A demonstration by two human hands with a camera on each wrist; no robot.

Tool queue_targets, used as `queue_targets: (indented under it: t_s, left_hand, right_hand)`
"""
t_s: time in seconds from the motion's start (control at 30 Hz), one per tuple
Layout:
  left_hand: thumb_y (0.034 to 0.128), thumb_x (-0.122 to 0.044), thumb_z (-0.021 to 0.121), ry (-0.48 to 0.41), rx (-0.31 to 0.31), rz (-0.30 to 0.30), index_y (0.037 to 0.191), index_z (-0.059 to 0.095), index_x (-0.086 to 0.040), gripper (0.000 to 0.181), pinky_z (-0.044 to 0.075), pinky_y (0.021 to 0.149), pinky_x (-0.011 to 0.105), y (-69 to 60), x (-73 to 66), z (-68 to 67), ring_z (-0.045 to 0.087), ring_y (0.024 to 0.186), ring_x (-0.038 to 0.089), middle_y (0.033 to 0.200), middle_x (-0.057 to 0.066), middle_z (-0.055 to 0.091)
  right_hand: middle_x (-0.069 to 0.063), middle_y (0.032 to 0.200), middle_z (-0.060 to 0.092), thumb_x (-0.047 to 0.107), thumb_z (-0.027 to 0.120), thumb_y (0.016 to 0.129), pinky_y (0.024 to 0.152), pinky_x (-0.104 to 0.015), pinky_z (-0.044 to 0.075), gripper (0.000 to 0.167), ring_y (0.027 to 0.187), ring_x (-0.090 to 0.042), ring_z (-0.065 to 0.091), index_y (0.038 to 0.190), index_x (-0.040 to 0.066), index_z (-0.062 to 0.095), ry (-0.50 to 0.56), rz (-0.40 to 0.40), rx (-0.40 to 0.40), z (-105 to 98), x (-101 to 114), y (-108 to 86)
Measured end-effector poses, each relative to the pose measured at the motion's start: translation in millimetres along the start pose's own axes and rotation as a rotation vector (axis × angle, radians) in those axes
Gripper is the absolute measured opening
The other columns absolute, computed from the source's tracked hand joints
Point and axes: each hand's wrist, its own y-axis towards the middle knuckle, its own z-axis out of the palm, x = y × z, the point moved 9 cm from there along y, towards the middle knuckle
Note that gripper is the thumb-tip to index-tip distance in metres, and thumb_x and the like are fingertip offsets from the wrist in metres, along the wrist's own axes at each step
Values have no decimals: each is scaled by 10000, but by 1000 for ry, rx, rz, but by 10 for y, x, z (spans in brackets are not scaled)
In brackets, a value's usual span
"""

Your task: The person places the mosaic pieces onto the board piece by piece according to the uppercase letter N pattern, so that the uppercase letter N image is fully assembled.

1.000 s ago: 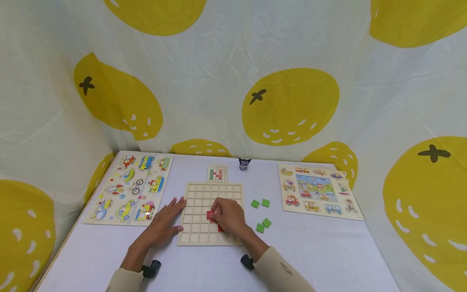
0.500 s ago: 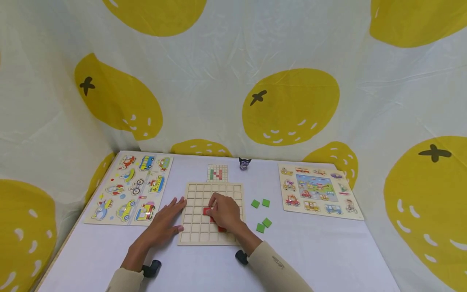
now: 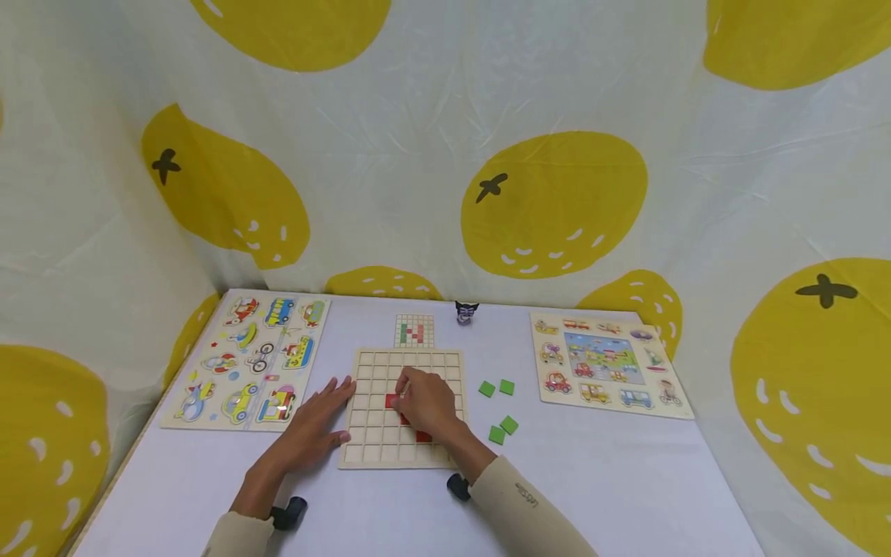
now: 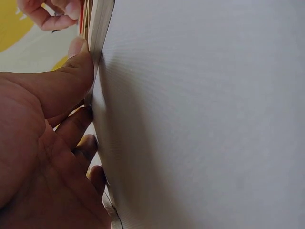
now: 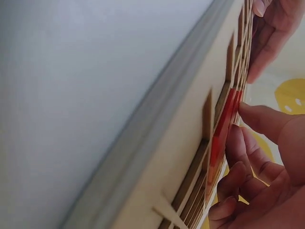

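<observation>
A wooden grid board lies in the middle of the table. My right hand is over its centre, thumb and fingers on a red square tile that sits at a cell. Two more red tiles, one of them a red tile nearer the front, step down to the right, partly covered by the hand. In the right wrist view the thumb touches red at the board's surface. My left hand rests along the board's left edge, fingers spread, thumb at the rim.
Several loose green tiles, among them a green tile, lie right of the board. Behind it are a pattern card and a small dark figurine. Vehicle puzzle boards flank it: a left puzzle and a right puzzle.
My right hand has moved slightly left and away from me with the red tile, which shifted one cell or so to the left. The left hand has stayed put.
</observation>
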Motion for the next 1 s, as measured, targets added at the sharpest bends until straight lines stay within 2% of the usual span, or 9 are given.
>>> queue_targets:
  t_s: [0.2, 0.47, 0.7, 1.0]
  left_hand:
    - [904, -104, 820, 1, -1, 11, 1675, 334, -118, 912, 121, 1333, 647, -2, -24, -1, 161, 1656, 416, 1763, 101, 283]
    - [884, -76, 829, 19, -16, 30, 1660, 355, -77, 910, 154, 1318, 669, 3, -61, -44, 195, 1638, 450, 1746, 139, 314]
    - [883, -81, 831, 5, -15, 26, 1661, 353, -81, 913, 150, 1322, 664, 1, -58, -49, 188, 1642, 442, 1748, 133, 308]
    - [891, -92, 830, 7, -8, 19, 1672, 337, -103, 923, 136, 1329, 656, 11, -19, -21, 178, 1650, 425, 1758, 109, 293]
  right_hand:
    - [93, 777, 650, 258, 849, 911, 620, -248, 477, 182, 741, -92, 585, 1015, 211, 707, 96, -29, -15, -113, -98, -49]
    - [68, 782, 667, 196, 882, 856, 679, -283, 468, 208, 788, -122, 588, 993, 173, 728, 120, -50, -115, -472, -392, -79]
    - [38, 840, 705, 158, 904, 844, 665, -291, 429, 238, 752, -165, 556, 1017, 172, 741, 136, 30, -170, -769, -762, -137]
    - [6, 936, 743, 140, 915, 821, 749, -318, 440, 285, 814, -177, 579, 1060, 184, 766, 51, 112, -219, -1029, -1182, -183]
